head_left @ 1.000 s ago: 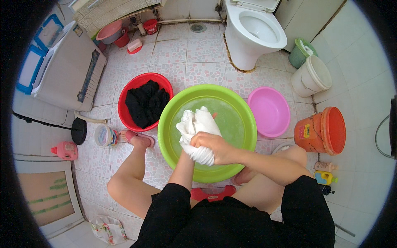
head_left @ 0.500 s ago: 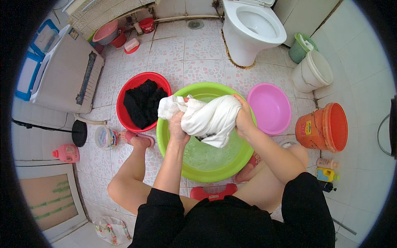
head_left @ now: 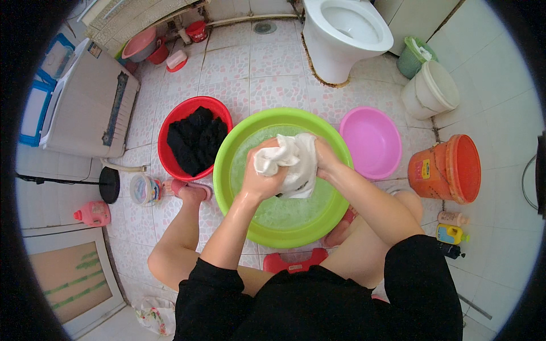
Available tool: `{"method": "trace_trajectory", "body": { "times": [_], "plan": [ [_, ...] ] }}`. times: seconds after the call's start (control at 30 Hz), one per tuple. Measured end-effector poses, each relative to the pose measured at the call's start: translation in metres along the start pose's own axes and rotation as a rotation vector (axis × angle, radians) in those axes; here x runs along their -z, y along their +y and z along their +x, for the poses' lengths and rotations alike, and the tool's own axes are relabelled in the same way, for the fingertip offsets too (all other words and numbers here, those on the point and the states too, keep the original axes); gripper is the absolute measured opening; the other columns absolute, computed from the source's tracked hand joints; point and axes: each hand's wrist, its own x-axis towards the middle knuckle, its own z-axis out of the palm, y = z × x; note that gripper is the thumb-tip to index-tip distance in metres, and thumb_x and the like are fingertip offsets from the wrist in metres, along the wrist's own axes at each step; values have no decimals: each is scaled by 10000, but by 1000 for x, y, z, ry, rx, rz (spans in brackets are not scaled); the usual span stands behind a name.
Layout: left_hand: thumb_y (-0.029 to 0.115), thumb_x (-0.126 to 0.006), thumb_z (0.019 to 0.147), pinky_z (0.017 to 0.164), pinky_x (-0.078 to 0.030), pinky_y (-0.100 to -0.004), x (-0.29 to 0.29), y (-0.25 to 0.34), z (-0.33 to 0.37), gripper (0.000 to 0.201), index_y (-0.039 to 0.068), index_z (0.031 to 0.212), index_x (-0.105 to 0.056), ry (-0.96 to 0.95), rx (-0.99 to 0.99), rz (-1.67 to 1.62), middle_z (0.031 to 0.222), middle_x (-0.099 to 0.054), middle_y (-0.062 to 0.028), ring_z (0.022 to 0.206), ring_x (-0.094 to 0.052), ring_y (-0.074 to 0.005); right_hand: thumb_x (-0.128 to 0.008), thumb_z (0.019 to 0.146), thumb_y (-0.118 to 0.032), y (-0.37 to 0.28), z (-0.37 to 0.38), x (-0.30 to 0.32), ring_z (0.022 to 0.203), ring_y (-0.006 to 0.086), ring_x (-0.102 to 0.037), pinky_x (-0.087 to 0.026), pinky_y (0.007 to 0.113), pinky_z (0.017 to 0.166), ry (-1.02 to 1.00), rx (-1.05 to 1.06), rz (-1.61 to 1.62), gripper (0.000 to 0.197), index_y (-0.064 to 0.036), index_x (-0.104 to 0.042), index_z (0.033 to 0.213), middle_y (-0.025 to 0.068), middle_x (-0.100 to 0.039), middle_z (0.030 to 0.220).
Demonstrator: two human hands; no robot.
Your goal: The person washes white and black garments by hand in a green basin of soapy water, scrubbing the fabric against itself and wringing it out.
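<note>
Left hand (head_left: 263,177) and right hand (head_left: 325,160) both grip a wet white cloth (head_left: 291,162), held bunched above the green basin (head_left: 239,139). The left hand's fingers are clamped around the left end of the cloth; the right hand's fingers are closed on its right side, partly hidden behind the fabric. The lower edge of the cloth hangs toward the soapy water in the basin; whether it touches the surface cannot be told.

The green basin sits on the tiled floor (head_left: 273,85) between the person's knees. Just beside it on the left stands a red basin (head_left: 170,122) holding dark clothes (head_left: 196,139). On the right, touching or nearly touching the green rim, lies a pink basin (head_left: 371,139). Further right an orange bucket (head_left: 446,167) lies tilted. A white toilet (head_left: 344,31) stands beyond the basins, with a white lidded bucket (head_left: 429,91) near it. A pink bottle (head_left: 94,213) stands on the floor at far left.
</note>
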Motion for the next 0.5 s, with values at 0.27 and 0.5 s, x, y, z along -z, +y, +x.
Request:
{"method": "trace_trajectory", "body": {
  "times": [0.27, 0.5],
  "plan": [
    [54, -586, 634, 714, -452, -311, -11, -6, -4, 223, 27, 856, -587, 128, 19, 9, 855, -603, -100, 784, -585, -221, -422, 844, -157, 0, 10, 2, 879, 187, -546, -452, 357, 761, 87, -152, -167, 224, -23, -531, 987, 99, -556, 950],
    [202, -415, 805, 850, -425, -365, 8, -61, -6, 325, 2, 1036, -527, 449, 606, -975, 1026, -563, -140, 948, -548, -251, -588, 750, -199, -42, -17, 4, 1142, 217, -374, -291, 343, 962, -159, -64, -504, 658, -51, -249, 1294, 142, -383, 1226]
  ]
}}
